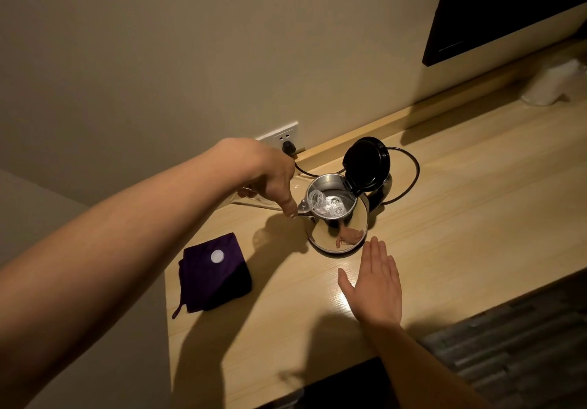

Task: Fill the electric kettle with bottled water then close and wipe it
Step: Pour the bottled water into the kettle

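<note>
Left hand wrapped tight round tipped clear bottle, its neck over the rim of the open kettle just beyond the fingers, lid up. Right hand flat, empty, near kettle base. Risk: neck slips off rim, water spills toward plugged cord; bottle cap on cloth below the grip.

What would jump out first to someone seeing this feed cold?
The steel kettle at the counter's centre, its black lid flipped up, with a clear bottle tipped into its mouth by the left hand. The right hand lies open and flat on the counter just in front. Left of the kettle sits a folded purple cloth with a white cap on it.
</note>
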Tool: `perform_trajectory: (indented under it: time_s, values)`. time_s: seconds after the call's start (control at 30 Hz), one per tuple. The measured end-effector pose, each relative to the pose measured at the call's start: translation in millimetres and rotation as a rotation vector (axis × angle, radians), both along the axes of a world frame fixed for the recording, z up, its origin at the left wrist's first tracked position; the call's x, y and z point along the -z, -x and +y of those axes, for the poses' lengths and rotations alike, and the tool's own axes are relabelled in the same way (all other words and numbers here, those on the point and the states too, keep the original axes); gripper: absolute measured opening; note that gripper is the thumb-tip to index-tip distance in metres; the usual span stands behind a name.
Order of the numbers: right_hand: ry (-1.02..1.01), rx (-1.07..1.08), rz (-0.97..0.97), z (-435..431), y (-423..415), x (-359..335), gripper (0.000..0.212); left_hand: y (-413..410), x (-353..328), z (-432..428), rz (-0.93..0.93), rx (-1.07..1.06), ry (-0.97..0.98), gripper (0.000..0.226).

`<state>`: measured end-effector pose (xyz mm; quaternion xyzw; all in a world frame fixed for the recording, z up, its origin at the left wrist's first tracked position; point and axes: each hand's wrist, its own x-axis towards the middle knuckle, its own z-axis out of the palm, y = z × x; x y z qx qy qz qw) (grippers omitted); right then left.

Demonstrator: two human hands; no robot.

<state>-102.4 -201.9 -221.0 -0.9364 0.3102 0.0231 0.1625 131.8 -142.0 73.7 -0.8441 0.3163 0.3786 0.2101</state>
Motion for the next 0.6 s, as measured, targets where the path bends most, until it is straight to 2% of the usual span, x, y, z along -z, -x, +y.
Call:
perform_trajectory:
  time_s: [0.1, 0.17, 0.4, 0.5, 0.6]
  values:
    - [0.009, 0.003, -0.006, 1, 0, 1, 0.090, -3, -4, 8, 0.022, -0.044, 0.032, 0.057]
    - [0.015, -0.001, -0.004, 1, 0, 1, 0.090, -4, -4, 17, 0.040, -0.067, 0.118, 0.065]
    - [0.024, 0.001, -0.044, 1, 0, 5, 0.089, 22, 40, 73, 0.220, -0.373, 0.683, 0.076]
    - [-0.050, -0.005, -0.067, -4, 1, 1, 0.089, 43, 69, 85, 0.236, -0.540, 0.913, 0.067]
    - [-0.211, -0.012, -0.078, -9, 3, -11, 0.083, 56, 97, 98, 0.218, -0.742, 1.033, 0.058]
